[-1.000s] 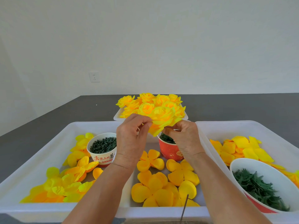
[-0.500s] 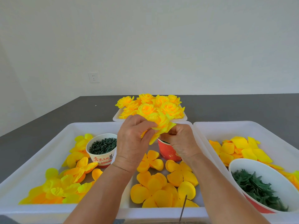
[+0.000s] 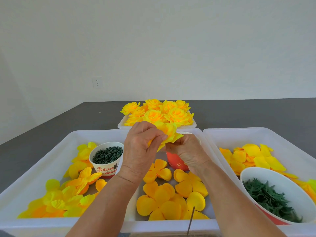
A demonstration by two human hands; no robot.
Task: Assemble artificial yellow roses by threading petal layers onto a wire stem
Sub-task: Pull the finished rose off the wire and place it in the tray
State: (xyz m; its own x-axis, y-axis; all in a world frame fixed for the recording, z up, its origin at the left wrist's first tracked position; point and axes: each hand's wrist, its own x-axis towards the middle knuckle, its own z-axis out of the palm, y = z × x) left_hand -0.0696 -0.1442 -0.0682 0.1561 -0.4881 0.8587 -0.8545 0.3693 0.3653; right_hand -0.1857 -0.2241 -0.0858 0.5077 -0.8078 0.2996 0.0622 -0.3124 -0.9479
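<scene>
A partly built yellow rose (image 3: 168, 134) is held above the middle tray between both hands. My left hand (image 3: 139, 151) pinches its petals from the left with curled fingers. My right hand (image 3: 184, 151) grips it from below and to the right; whatever stem it has is hidden inside the hands. Loose orange-yellow petal layers (image 3: 164, 197) lie in the middle tray (image 3: 171, 226) under my forearms. A thin wire (image 3: 190, 221) stands at the near edge of that tray.
Finished yellow roses (image 3: 159, 113) fill a small tray at the back. The left tray (image 3: 34, 168) holds petal layers and a cup of dark green pieces (image 3: 107, 154). A red cup (image 3: 176, 162) sits behind my right hand. The right tray (image 3: 290, 142) holds petals and a bowl of green leaves (image 3: 268, 199).
Both hands have drawn closer together and slightly lower, closing the petals in around the rose. The flower looks more bunched than a second ago.
</scene>
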